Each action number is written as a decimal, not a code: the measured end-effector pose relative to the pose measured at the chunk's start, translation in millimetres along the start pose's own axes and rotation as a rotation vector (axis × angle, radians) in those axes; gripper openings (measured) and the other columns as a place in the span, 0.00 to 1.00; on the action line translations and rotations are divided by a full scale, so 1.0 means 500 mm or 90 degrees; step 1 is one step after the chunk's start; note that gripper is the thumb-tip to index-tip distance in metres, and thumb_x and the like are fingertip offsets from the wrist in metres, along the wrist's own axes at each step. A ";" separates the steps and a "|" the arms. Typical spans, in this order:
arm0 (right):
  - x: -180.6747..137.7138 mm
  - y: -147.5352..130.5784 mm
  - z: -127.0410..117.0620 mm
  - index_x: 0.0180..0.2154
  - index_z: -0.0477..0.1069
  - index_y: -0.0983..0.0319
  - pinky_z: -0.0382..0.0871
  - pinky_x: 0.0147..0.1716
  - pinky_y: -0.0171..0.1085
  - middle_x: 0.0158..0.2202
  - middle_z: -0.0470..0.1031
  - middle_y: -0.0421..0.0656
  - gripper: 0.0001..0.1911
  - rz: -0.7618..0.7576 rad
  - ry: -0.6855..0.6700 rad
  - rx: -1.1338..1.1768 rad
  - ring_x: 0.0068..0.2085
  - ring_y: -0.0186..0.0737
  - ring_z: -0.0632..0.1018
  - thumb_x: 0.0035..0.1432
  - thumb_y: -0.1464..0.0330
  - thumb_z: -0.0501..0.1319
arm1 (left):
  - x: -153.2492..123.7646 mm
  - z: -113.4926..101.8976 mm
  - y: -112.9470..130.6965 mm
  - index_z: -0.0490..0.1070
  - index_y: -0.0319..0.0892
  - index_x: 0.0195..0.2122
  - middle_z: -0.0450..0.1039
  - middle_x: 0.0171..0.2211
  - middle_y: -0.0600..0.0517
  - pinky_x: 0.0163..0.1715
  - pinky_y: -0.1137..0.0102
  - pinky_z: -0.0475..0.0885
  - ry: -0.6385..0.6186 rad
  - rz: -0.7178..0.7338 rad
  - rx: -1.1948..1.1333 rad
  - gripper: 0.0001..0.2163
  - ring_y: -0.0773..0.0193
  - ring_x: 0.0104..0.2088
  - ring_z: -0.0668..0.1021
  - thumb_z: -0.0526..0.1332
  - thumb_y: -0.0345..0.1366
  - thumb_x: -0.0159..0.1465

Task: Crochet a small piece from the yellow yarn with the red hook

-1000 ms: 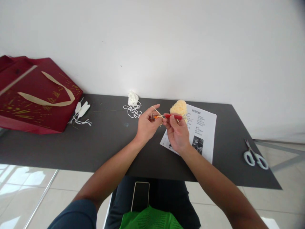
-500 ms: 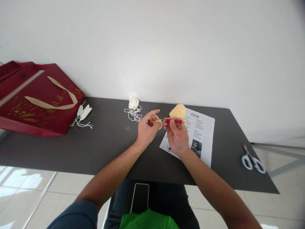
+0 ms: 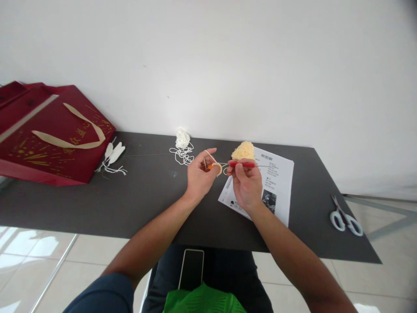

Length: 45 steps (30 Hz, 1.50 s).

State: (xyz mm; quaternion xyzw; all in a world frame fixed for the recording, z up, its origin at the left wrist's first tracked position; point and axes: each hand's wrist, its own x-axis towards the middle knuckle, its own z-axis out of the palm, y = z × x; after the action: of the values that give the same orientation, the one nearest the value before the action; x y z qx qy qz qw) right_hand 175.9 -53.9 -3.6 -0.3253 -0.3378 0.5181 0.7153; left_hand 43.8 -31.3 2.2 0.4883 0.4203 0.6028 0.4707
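Observation:
My right hand (image 3: 246, 184) is closed around the red handle of a crochet hook (image 3: 243, 164), whose thin shaft points left toward my other hand. Between the thumb and fingers of my left hand (image 3: 201, 176) is a small curved piece of pale yellow crochet work (image 3: 216, 168), with a bit of orange beside it. A yellow strand runs over my raised left index finger. Behind my right hand sits a ball of pale yellow yarn (image 3: 243, 150), at the edge of a printed sheet (image 3: 282, 180) lying under that hand.
A heap of white yarn (image 3: 183, 140) lies near the wall. Small white crocheted pieces (image 3: 114, 153) with loose tails rest by a red gift bag (image 3: 55, 139) on the left. Scissors (image 3: 345, 219) lie at the right end of the dark table (image 3: 137, 191). A phone (image 3: 191, 269) rests on my lap.
My right hand has drawn the crochet hook slightly to the right, widening the gap to my left hand. My left hand stays nearly in place with the yellow piece.

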 end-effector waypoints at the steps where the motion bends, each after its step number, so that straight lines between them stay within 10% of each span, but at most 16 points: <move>1: 0.000 -0.001 -0.001 0.37 0.74 0.56 0.77 0.33 0.34 0.39 0.83 0.37 0.10 -0.014 -0.006 -0.004 0.32 0.31 0.80 0.59 0.64 0.73 | 0.000 0.000 0.000 0.78 0.44 0.51 0.70 0.29 0.58 0.31 0.73 0.68 0.003 0.005 0.002 0.21 0.70 0.28 0.71 0.67 0.27 0.54; 34: -0.018 0.027 -0.018 0.42 0.76 0.54 0.83 0.38 0.41 0.43 0.85 0.39 0.06 -0.187 -0.038 -0.124 0.36 0.37 0.86 0.64 0.70 0.69 | -0.005 0.000 0.002 0.79 0.44 0.45 0.72 0.27 0.58 0.28 0.73 0.69 0.112 0.040 0.060 0.16 0.70 0.26 0.73 0.67 0.28 0.55; 45: -0.002 0.005 -0.008 0.39 0.75 0.55 0.83 0.35 0.38 0.38 0.85 0.38 0.07 -0.078 -0.022 -0.040 0.32 0.35 0.84 0.61 0.64 0.71 | -0.011 0.007 0.019 0.78 0.44 0.43 0.73 0.26 0.58 0.26 0.74 0.67 0.115 0.033 0.039 0.14 0.72 0.24 0.72 0.69 0.29 0.55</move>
State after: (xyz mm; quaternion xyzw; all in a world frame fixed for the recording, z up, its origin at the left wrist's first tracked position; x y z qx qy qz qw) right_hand 177.5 -54.5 -8.1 -0.3173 -0.3860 0.4679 0.7290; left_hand 46.2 -38.7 10.9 0.4569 0.4666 0.6433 0.3997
